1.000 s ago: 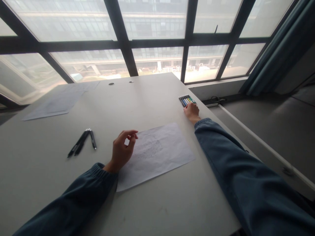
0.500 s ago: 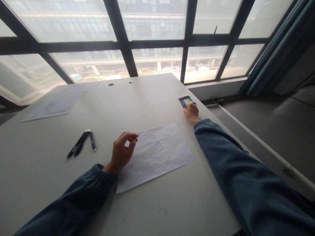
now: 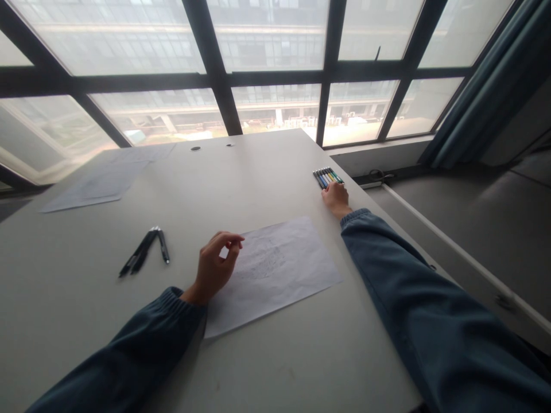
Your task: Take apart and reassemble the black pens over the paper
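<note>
Black pens (image 3: 141,251) lie left on the bench (image 3: 258,189), sheets (image 3: 97,183) beyond. Left hand (image 3: 214,267) curls over the paper (image 3: 297,264), right hand (image 3: 336,198) reaches the coloured pens (image 3: 325,175) — either grip, parted or pinched, I can't tell.

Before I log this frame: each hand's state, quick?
Left hand: loosely curled over the sketched paper, nothing visibly held.
Right hand: at the colored pens; grip unclear.

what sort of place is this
Probably an office or study room: a broad white tabletop bearing a creased white paper sheet with dark sketchy marks, tall dark-framed glass windows, and a long blue-grey fabric curtain.
</note>
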`<state>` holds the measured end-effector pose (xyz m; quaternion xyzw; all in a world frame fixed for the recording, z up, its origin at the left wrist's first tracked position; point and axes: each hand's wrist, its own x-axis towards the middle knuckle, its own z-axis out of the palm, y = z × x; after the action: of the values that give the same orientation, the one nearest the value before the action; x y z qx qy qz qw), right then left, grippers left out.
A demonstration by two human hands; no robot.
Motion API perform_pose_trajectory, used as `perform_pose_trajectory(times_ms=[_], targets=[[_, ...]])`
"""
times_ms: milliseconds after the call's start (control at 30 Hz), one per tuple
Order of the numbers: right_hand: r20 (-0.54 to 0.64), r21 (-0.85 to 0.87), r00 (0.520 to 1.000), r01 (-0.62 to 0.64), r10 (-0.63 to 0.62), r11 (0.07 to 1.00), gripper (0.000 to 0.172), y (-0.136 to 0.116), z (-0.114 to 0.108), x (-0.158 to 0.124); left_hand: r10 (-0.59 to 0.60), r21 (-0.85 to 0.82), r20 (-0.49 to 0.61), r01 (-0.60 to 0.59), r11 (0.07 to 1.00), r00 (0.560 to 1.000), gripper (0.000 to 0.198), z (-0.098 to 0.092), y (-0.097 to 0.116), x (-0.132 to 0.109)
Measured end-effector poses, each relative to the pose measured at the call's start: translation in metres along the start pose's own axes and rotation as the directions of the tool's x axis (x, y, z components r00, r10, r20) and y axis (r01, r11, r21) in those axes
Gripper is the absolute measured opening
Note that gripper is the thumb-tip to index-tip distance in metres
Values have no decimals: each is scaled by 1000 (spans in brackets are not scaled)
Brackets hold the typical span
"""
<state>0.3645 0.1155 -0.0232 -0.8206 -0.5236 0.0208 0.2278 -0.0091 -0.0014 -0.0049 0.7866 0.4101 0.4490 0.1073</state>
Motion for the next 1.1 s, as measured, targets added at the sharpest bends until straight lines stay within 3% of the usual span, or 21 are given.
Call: perform_pose_trajectory(times_ms=[233, 400, 533, 600, 667, 733, 1000, 1100], targets=[[-38, 28, 996, 87, -86, 996, 27, -5, -8, -25, 24, -28, -6, -24, 999, 1000, 13, -1, 1, 0], [-73, 97, 940, 340, -334, 935, 27, -21, -13, -70, 37, -27, -5, -37, 999, 999, 14, -1, 1, 0], [-54, 215, 815, 573, -576, 791, 29, -33, -15, -104, 27, -31, 9, -27, 999, 1000, 14, -1, 1, 0], [-3, 285, 720, 666, -694, 690, 27, -36, -15, -114, 15, -32, 31, -14, 999, 999, 14, 0, 2, 0], [46, 325, 640, 716, -767, 618, 24, -38, -14, -119, 9, -30, 59, -7, 1000, 998, 15, 1, 2, -1], [75, 342, 601, 734, -796, 587, 23, -39, -14, -119, 9, -26, 85, -7, 1000, 996, 16, 1, 2, -1], [67, 368, 580, 742, -812, 560, 27, -39, -12, -118, 18, 20, 209, -23, 1000, 978, 17, 3, 1, -3], [54, 370, 588, 739, -807, 564, 28, -38, -11, -118, 14, 124, 273, -49, 991, 962, 20, -1, 3, 0]])
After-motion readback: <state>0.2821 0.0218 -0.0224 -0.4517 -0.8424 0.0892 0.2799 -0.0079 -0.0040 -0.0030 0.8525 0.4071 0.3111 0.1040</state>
